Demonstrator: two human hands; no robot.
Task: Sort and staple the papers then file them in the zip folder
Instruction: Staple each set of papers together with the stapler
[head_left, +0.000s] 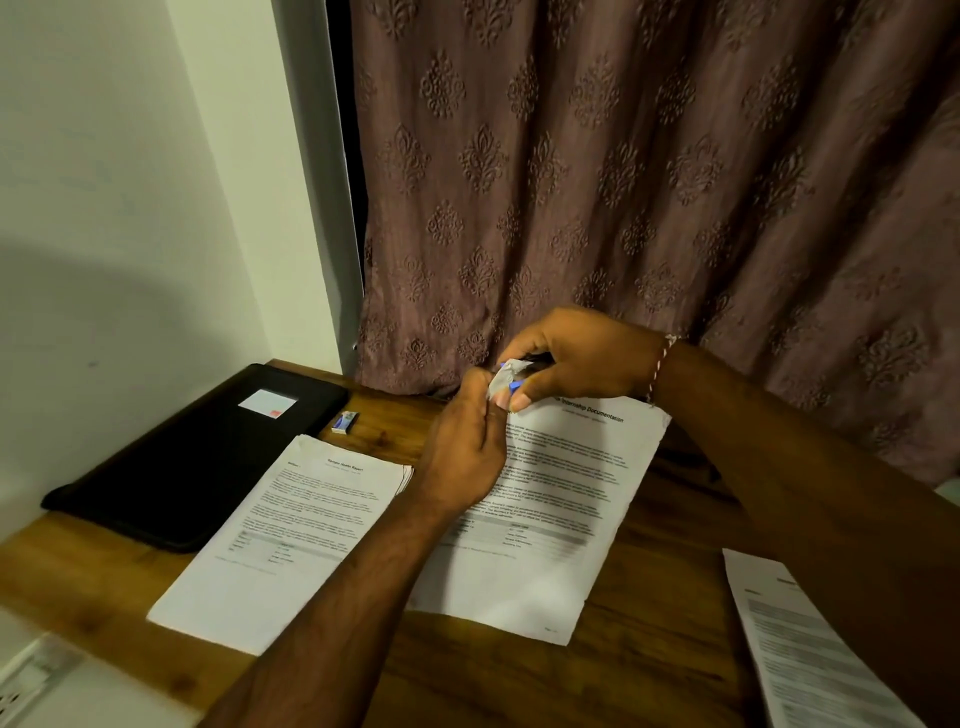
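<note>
Here, right hand (571, 358) grips the stapler (515, 387); left hand (465, 447) pinches a corner of the middle papers (561, 499).

On the wooden table (649, 649), the right hand (576, 358) grips what looks like a small blue stapler (511, 376) at the far left corner of the middle papers (561, 493). The left hand (462, 457) pinches that corner. A black zip folder (192, 457) lies far left.

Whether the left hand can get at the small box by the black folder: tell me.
Probably yes: the small box lies uncovered, nothing between it and the left hand, though that hand now pinches the stapler.
</note>
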